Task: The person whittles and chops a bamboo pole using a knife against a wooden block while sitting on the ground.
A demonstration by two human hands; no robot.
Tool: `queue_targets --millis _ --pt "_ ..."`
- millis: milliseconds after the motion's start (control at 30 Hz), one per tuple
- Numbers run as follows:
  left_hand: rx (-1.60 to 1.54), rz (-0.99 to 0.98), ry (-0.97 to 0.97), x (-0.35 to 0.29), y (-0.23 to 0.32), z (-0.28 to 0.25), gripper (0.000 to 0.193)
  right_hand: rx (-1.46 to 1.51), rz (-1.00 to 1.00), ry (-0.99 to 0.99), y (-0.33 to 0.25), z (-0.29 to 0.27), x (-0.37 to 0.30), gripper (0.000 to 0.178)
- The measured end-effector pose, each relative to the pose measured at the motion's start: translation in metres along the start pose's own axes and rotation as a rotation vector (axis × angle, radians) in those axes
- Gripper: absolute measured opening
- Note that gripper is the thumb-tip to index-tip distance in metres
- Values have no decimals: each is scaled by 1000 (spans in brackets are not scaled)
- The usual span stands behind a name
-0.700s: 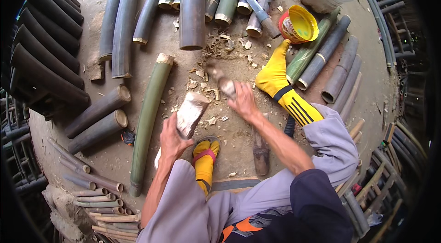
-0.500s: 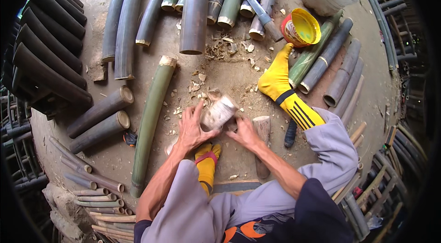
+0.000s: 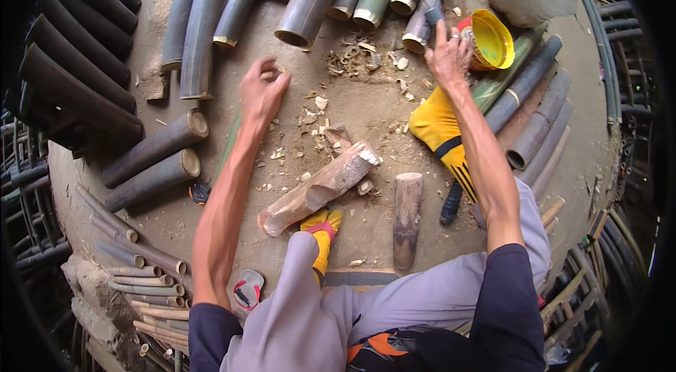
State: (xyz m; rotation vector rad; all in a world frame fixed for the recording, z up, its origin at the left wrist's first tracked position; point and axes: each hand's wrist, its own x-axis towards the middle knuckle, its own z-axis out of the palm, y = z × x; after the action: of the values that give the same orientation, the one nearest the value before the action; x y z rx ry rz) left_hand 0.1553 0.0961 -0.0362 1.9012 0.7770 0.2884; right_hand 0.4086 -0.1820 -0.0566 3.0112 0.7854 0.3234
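Note:
My left hand (image 3: 264,90) is closed around the upper end of a green bamboo pole (image 3: 231,138); my forearm hides most of the pole. At the far right, my right hand (image 3: 451,57) has its fingers on the handle of a long knife (image 3: 432,16), beside a yellow and red tub (image 3: 491,40). The knife's blade points away across the bamboo ends. Between my arms, a roughly hewn wooden log (image 3: 318,187) lies slanted, its far end raised on another piece of wood (image 3: 338,138). A short round wooden post (image 3: 407,221) stands to its right.
Dark bamboo poles (image 3: 313,2) lie along the far side, with more (image 3: 528,108) at right. Bamboo pieces (image 3: 158,150) lie at left. Wood chips (image 3: 366,59) litter the ground. My yellow-socked foot (image 3: 433,122) is below the tub; a sandal (image 3: 248,287) lies near my left leg.
Both hands have left the log, which now lies down. My left hand has moved up to the green bamboo, and my right hand has reached far right to the knife.

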Motion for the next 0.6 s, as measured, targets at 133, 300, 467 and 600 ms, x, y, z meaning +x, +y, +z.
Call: queue_targets --millis 133,300,467,600 --pt "419 15 365 -115 -36 -65 43 62 -1 -6 23 18 30 64" --pt "-684 -1101 656 -253 -69 -94 59 851 364 -274 21 -19 31 49" --pt "-1655 -1206 998 -272 -119 -107 95 1518 547 -405 -29 -61 -78 61" --pt "-1360 -1073 1160 -238 -166 -121 60 1314 423 -578 -67 -75 -172 41"
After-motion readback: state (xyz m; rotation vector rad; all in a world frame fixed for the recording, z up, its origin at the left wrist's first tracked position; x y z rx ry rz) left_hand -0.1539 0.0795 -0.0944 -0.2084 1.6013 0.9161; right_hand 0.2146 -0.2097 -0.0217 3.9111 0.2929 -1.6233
